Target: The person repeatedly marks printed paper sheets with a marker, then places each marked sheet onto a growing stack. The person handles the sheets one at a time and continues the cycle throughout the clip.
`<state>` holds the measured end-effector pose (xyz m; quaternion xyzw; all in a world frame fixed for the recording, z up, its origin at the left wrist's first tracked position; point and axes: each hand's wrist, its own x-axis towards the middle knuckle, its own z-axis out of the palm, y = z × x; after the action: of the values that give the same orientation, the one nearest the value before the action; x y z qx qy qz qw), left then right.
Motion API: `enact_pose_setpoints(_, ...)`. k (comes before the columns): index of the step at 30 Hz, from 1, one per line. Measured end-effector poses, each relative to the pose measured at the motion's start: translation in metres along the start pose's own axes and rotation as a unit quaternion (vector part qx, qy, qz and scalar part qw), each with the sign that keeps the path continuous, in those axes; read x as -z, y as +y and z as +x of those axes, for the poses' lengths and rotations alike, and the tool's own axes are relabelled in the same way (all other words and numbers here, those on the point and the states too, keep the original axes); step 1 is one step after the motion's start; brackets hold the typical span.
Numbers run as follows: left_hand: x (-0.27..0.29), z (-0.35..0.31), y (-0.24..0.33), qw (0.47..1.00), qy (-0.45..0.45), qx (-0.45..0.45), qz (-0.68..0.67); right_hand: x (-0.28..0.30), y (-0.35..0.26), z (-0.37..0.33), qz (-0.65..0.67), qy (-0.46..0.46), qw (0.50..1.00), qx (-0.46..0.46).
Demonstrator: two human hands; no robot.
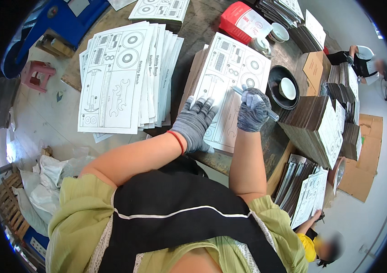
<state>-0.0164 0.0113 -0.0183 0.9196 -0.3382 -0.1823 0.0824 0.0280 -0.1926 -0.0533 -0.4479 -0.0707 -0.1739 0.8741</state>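
My left hand (193,123), in a grey striped knit glove, lies on a stack of brown boards topped by a white printed sheet (221,93) with line drawings of tools. Its fingers are stretched out over the sheet's left part. My right hand (253,111), gloved alike, is closed around a slim grey-blue pen-shaped tool (273,115). The tool's pale tip pokes out to the left of the fist, over the sheet; whether it touches the paper I cannot tell. A red band circles my left wrist.
To the left lies a fanned pile of printed sheets (116,82). A black bowl (275,98) holding a white bowl (287,88) sits close to my right hand. Behind are a red-and-white bag (243,22) and cups. Board stacks (309,125) rise at right; two people are beyond.
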Motion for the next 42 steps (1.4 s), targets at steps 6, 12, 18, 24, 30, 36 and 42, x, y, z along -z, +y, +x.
enact_pose_setpoints(6,-0.006,0.004,-0.001,1.000,0.007,-0.001,0.000,-0.013,0.011,-0.018,-0.292,0.050,0.955,-0.008)
enact_pose_setpoints(12,-0.010,0.005,0.003,1.000,0.019,0.014,0.003,-0.015,-0.001,-0.045,-0.504,-0.116,0.853,0.072)
enact_pose_setpoints(18,-0.013,0.004,0.005,1.000,0.011,0.023,0.015,-0.040,-0.038,-0.158,-0.476,-0.179,0.855,0.104)
enact_pose_setpoints(24,-0.013,0.004,0.007,0.999,0.042,0.012,0.002,-0.049,-0.073,-0.169,-0.599,-0.198,0.776,-0.016)
enact_pose_setpoints(30,-0.055,0.016,-0.052,0.875,0.131,0.212,-0.414,-0.026,-0.094,-0.144,-0.393,-0.070,0.917,-0.016)
enact_pose_setpoints(36,-0.018,0.007,-0.063,0.850,0.020,0.244,-0.467,0.005,-0.107,-0.150,-0.332,-0.042,0.942,0.008)
enact_pose_setpoints(42,-0.005,-0.018,-0.057,0.828,0.116,0.206,-0.509,0.011,-0.108,-0.149,-0.349,-0.015,0.936,-0.033)
